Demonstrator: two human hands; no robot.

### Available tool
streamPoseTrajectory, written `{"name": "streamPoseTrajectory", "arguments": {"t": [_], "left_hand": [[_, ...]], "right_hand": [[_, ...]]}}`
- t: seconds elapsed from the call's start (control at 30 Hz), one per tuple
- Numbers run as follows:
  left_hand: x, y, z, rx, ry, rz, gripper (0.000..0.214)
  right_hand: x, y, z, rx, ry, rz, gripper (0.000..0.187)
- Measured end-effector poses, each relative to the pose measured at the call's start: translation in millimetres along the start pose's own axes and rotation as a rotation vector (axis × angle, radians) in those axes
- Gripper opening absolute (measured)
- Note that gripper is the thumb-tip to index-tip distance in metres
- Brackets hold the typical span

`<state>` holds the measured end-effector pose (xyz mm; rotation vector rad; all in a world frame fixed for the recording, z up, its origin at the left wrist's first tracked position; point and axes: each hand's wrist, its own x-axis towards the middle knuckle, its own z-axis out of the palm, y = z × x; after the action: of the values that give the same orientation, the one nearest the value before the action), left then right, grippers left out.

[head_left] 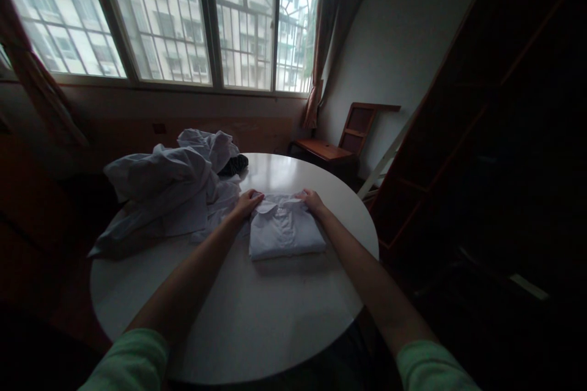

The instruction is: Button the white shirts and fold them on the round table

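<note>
A white collared shirt [287, 232], folded into a neat rectangle, lies on the round white table [266, 330] with its collar at the far side. My left hand [249, 202] grips the far left corner by the collar, fingers closed on the cloth. At the far right corner, my right hand [312, 200] pinches the same shirt. Part of the fingers of both hands is hidden behind the fabric. Left of my left hand, a loose heap of white clothes [160, 186] spreads over the table and hangs past its edge.
A dark patterned cloth [235, 165] sits beside the heap. Behind the table on the right stands a wooden chair [325, 149]. Tall dark wooden shelving [426, 153] rises on the right. Barred windows [174, 30] with tied curtains [314, 101] line the far wall.
</note>
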<state>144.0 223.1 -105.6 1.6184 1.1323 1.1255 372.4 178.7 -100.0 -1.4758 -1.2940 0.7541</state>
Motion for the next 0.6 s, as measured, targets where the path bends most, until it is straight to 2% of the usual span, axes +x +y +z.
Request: {"name": "streamPoseTrajectory", "arguments": {"t": [0.23, 0.43, 0.6], "left_hand": [[-6, 1, 1.2, 0.045, 0.097, 0.090, 0.016], [-8, 3, 1.2, 0.076, 0.134, 0.080, 0.015], [-7, 2, 1.3, -0.041, 0.108, 0.029, 0.019]], "right_hand": [[-7, 0, -1, -0.145, 0.120, -0.077, 0.015], [-7, -4, 2, -0.194, 0.056, -0.052, 0.010], [-7, -9, 0, -0.254, 0.049, -0.085, 0.009]]}}
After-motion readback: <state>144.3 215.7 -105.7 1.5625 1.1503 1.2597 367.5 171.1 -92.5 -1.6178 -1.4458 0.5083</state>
